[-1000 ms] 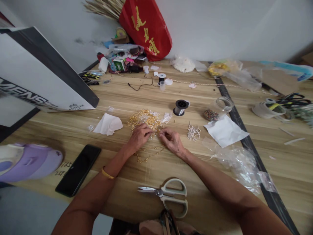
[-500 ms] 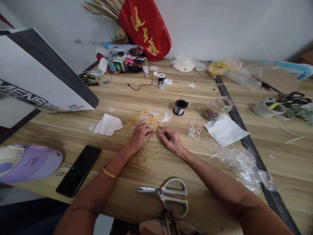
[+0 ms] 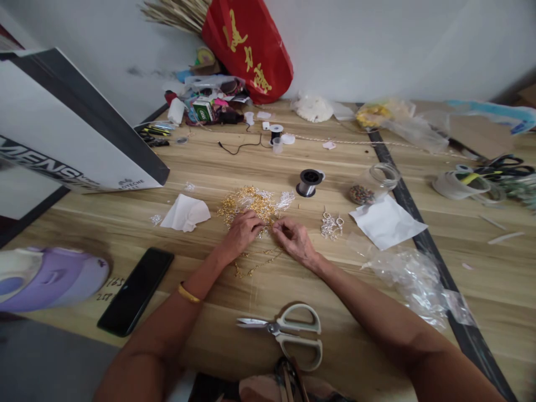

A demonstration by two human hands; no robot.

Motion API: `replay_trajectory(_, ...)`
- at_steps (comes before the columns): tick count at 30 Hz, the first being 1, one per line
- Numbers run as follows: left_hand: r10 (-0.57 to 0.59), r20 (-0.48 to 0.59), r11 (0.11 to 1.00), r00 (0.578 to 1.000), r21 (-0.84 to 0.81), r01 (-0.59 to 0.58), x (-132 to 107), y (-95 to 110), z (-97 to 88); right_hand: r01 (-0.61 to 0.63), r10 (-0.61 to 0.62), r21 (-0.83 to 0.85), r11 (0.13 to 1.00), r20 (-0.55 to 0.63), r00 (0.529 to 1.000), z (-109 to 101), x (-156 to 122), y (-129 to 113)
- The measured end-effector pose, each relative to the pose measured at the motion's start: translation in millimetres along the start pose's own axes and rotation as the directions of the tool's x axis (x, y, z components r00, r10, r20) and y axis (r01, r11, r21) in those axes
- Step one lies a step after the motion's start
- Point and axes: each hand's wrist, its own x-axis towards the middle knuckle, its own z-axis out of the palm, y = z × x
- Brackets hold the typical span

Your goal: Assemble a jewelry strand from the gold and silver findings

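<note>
Pinching gold chain pile (image 3: 250, 202): left hand (image 3: 242, 233), right hand (image 3: 295, 240).

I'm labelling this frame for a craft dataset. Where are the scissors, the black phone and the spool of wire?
scissors (image 3: 288, 334): head view, on the pivot end of the pale handles.
black phone (image 3: 136, 291): head view, middle of the dark screen.
spool of wire (image 3: 309, 183): head view, on the spool's top rim.

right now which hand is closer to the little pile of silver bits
Right. The right hand lies just left of the silver bits, a short gap apart. The left hand is farther left, beyond the right hand, fingers at the gold chain pile.
</note>
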Motion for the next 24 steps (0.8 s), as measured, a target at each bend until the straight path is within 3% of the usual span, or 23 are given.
replay_trajectory(9,0.010,-0.006,1.000,1.000,0.003,-0.010,-1.3,1.9,-0.3,-0.009,0.009,0.009,1.000,-0.009,1.000,0.2,-0.4,-0.8)
replay_trajectory(13,-0.061,-0.121,0.992,0.991,-0.116,0.047,0.1,2.7,-3.7,-0.027,0.027,0.025,0.999,-0.013,1.000,0.2,-0.5,-1.7)
replay_trajectory(16,-0.176,-0.176,0.941,0.969,-0.317,0.114,0.7,6.2,-8.9,-0.032,0.033,0.050,0.998,-0.020,0.999,-0.3,-1.1,-2.6)
replay_trajectory(18,-0.309,-0.135,0.829,0.941,-0.523,0.197,0.4,10.4,-12.1,-0.013,0.015,0.059,0.998,-0.036,0.999,-1.0,-1.6,-3.3)
replay_trajectory(21,-0.478,0.029,0.533,0.878,-0.785,0.316,-1.1,18.2,-13.1,0.052,-0.050,0.035,0.998,-0.071,0.996,-2.6,-2.3,-5.6)
replay_trajectory(24,-0.497,0.175,0.260,0.850,-0.904,0.339,-3.1,26.0,-9.6,0.137,-0.137,-0.004,0.991,-0.077,0.988,-4.2,-3.1,-9.1)
